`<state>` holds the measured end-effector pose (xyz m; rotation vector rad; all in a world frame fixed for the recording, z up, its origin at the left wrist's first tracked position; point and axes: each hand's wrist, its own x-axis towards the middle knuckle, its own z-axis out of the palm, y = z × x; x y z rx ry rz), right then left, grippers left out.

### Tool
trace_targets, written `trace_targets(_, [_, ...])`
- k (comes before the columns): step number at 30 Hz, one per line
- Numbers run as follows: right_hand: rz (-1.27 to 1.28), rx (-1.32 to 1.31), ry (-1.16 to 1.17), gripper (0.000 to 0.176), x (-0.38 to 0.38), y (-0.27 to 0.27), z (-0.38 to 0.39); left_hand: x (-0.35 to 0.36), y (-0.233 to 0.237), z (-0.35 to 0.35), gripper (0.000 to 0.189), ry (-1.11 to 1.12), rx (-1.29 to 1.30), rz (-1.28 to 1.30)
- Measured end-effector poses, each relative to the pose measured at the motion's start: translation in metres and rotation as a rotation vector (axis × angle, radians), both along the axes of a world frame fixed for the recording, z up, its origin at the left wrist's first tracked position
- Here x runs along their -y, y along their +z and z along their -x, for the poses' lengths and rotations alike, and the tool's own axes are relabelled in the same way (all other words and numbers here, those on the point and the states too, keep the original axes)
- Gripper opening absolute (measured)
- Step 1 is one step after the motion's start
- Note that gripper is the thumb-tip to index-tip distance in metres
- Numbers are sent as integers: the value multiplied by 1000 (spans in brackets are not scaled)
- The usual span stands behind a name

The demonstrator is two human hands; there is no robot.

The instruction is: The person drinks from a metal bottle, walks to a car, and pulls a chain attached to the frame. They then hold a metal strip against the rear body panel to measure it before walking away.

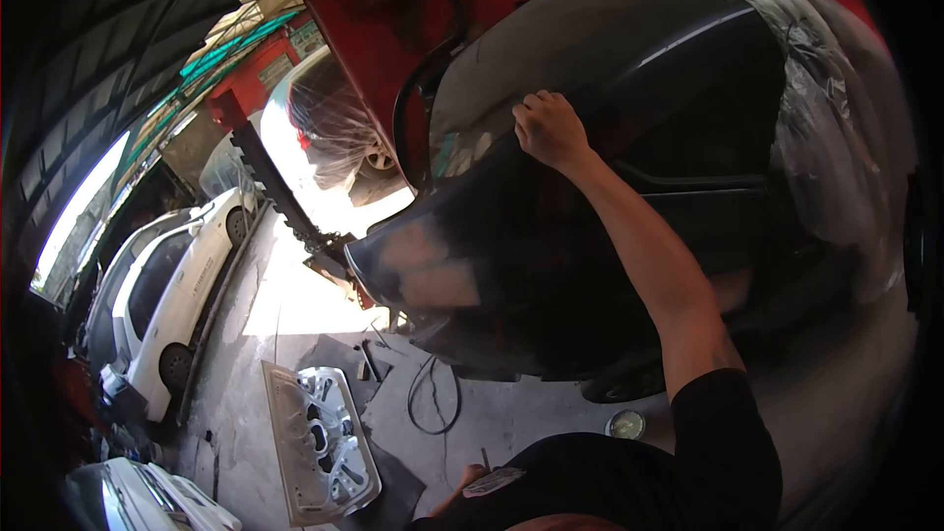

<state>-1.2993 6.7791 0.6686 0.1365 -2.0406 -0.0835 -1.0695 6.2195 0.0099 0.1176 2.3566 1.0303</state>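
A dark car body (511, 265) fills the middle of the view, with lighter patches on its lower panel near the left end. My right hand (551, 128) is on the car's upper edge beside the glass, its fingers curled; whatever it may hold is hidden. Low in the picture, close to my body, part of my left hand (473, 475) shows near a small thin object pointing up. Its fingers are too small and hidden to make out. Clear plastic sheeting (826, 128) drapes over the car's right part.
A detached metal panel (320, 442) lies on the floor at lower left, near a black hose loop (434, 398). A round container (625, 424) stands beneath the car's side. White cars (182, 285) are parked at left. A red post (344, 49) rises behind.
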Motion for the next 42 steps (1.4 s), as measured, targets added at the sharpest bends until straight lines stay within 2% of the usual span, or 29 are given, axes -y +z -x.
trace_targets(4, [-16,-23,12,10,-2,-1,0,6,12,34,19,-488,-289,-15])
trace_targets(6, [24,-28,36,9,-1,-1,-2,-20,41,46,18,-48,143,-118])
trace_targets(7, [58,-33,56,9,0,-1,-2,-50,102,47,19,215,295,-168])
trace_targets(8, [62,-38,57,9,0,0,-2,-51,91,57,19,216,291,-164])
trace_targets(10, [52,-47,55,8,0,0,-2,-62,78,79,18,84,237,-369])
trace_targets(14, [57,-39,68,7,1,0,-3,-83,76,93,17,120,300,-407])
trace_targets(16, [75,-57,85,7,0,0,-2,-74,61,109,15,-1038,-764,1])
trace_targets(17, [75,-54,84,7,0,-1,-2,-74,55,102,15,-1039,-762,-1])
trace_targets(19, [88,-64,107,7,0,0,-2,-81,45,89,16,-77,205,-67])
trace_targets(20, [84,-64,104,7,0,1,-3,-78,38,88,16,-80,205,-71])
trace_targets(22, [88,-55,95,7,2,2,-5,-63,10,89,17,-369,-77,-113])
trace_targets(23, [87,-56,91,7,1,1,-4,-59,9,87,17,-373,-77,-114])
trace_targets(25, [72,-91,109,7,0,1,-3,-55,12,90,14,-438,-98,88])
trace_targets(26, [74,-95,106,7,0,0,-3,-54,14,93,14,-440,-101,91])
trace_targets(28, [87,-77,94,7,1,1,-4,-56,30,91,13,-891,-458,408])
trace_targets(29, [86,-78,94,7,1,1,-4,-62,45,89,13,-891,-460,408])
trace_targets(31, [115,-78,97,8,2,1,-4,-73,68,86,20,-985,-432,608])
trace_targets(34, [119,-74,108,10,2,3,-3,-70,65,91,20,-893,-511,466])
trace_targets(38, [113,-91,105,1,5,5,-7,-70,69,95,19,-937,-537,456])
trace_targets(40, [118,-74,93,10,5,5,-6,-70,77,92,18,-408,-109,49])
trace_targets(41, [117,-74,92,10,5,4,-5,-72,80,93,18,-408,-109,48])
trace_targets(42, [111,-80,99,9,5,4,-5,-74,80,95,19,-721,-344,330])
